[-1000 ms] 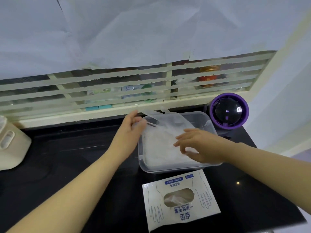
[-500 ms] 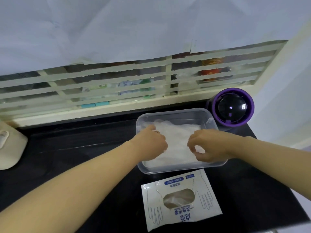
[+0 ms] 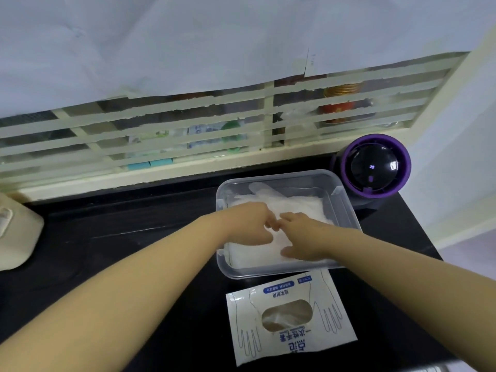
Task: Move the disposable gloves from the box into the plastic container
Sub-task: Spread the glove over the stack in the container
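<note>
Clear plastic container (image 3: pixel 346 210) on a black counter (image 3: pixel 134 237) holds a white heap of disposable gloves (image 3: pixel 295 205), and both bare hands are down on that heap. The left hand (image 3: pixel 249 224) and the right hand (image 3: pixel 303 237) now meet near the middle of the container, fingertips almost touching. Half a second ago they were well apart, one over the left part of the pile and one over the right.

The left hand's fingers are curled down into the gloves; whether they pinch a sheet cannot be told. The right hand lies flatter, its fingers loosely extended toward the left and its thumb spread toward the near rim, resting on the pile.

A second ago the left hand was at the container's far left corner, holding a glove raised above the rim. That glove is now down with the rest, and one glove finger lies flat against the far wall.

The box (image 3: pixel 291 318), flat and white with blue print, lies just near of the container as before, with more gloves showing through its oval opening. A purple-rimmed round device (image 3: pixel 374 167) stands at the far right, and a cream appliance (image 3: pixel 16 232) sits at the left edge.
</note>
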`<state>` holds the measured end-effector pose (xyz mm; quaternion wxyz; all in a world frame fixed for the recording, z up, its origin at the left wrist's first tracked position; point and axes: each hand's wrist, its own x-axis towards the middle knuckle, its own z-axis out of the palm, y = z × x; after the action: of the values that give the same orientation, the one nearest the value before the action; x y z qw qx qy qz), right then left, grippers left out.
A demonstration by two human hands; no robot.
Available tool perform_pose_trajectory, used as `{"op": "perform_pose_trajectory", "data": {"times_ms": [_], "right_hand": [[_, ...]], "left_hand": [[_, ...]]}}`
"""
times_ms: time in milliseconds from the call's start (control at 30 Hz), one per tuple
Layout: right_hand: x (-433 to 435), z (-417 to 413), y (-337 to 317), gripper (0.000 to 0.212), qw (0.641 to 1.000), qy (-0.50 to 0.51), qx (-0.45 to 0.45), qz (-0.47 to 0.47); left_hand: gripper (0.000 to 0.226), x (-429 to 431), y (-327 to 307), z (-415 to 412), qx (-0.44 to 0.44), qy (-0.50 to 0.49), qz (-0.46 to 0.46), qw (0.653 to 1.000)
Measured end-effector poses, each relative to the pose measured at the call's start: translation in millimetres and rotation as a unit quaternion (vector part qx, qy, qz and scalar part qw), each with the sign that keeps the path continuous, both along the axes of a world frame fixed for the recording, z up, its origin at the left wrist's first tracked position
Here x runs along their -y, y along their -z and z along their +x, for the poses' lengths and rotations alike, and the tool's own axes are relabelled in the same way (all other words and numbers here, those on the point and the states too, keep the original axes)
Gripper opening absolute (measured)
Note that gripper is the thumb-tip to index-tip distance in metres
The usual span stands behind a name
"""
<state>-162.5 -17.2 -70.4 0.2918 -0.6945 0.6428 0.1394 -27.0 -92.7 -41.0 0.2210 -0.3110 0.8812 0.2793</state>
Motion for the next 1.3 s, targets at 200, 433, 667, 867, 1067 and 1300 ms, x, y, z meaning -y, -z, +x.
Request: {"op": "perform_pose_trajectory", "data": {"times_ms": [200,433,667,867,1067,1300], "right_hand": [[3,1,0,0.059,0.998,0.031,-0.057,0.019],[3,1,10,0.059,0.996,0.043,-0.058,0.045],[3,-16,35,0.092,0.990,0.066,-0.088,0.086],[2,-17,25,0.088,0.993,0.056,-0.088,0.047],[-20,-19,-49,0.044,0.988,0.050,0.008,-0.148],[-76,16,-50,0.023,0.990,-0.111,0.079,0.023]], "left_hand": [[0.059,-14,35,-11,0.067,-0.061,-0.051,0.995],[0.086,-20,59,-15,0.105,-0.079,-0.053,0.990],[0.098,-21,74,-16,0.109,-0.095,-0.061,0.988],[0.094,-15,61,-18,0.130,-0.073,-0.033,0.988],[0.060,-25,4,5,0.017,0.037,-0.159,0.986],[0.025,-63,-20,66,-0.211,0.128,-0.202,0.948]]}}
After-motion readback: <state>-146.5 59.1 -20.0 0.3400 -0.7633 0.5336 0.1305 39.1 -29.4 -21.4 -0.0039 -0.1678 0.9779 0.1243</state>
